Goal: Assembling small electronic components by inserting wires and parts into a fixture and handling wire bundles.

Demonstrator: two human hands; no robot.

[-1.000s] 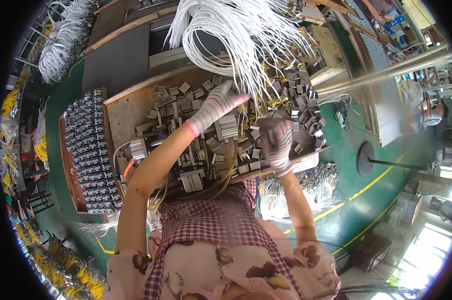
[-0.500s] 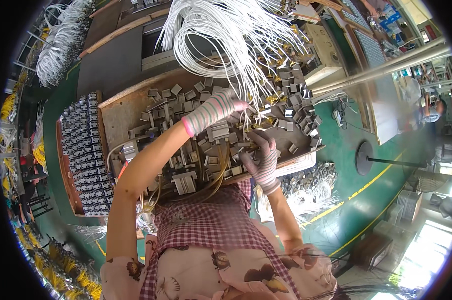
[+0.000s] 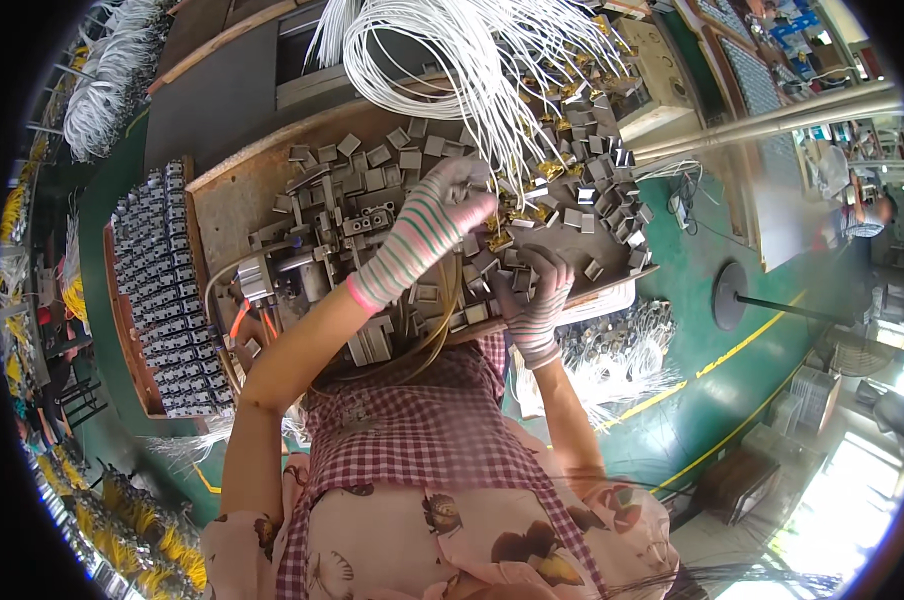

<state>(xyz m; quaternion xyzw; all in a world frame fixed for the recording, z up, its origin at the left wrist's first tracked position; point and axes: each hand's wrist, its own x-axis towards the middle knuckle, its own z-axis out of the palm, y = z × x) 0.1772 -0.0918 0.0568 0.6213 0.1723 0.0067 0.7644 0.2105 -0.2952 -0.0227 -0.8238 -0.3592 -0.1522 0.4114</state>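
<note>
My left hand point(image 3: 437, 225), in a striped glove with a pink cuff, is closed in a pinch at the lower ends of a bundle of white wires point(image 3: 472, 60). A white wire appears to be in its fingers, though they partly hide it. Brass-coloured terminals point(image 3: 547, 170) show at the wire ends beside it. My right hand point(image 3: 537, 310), in a striped glove with dark fingertips, is just below and to the right. Its thumb and fingers are apart, over small grey metal housings point(image 3: 578, 218) at the tray's near edge, with nothing visible between them.
A metal fixture point(image 3: 367, 222) with a cylinder and hoses stands left of my hands in the wooden tray point(image 3: 222, 215). Farther left, a board holds rows of blue-and-silver parts point(image 3: 162, 290). A wooden block point(image 3: 657, 85) stands back right; more white-wired parts point(image 3: 622, 360) lie right, below the tray.
The view has shifted slightly. My left hand has drawn a little down and toward me, its fingers curling more. My right hand stays near the tray edge, fingers still apart.
</note>
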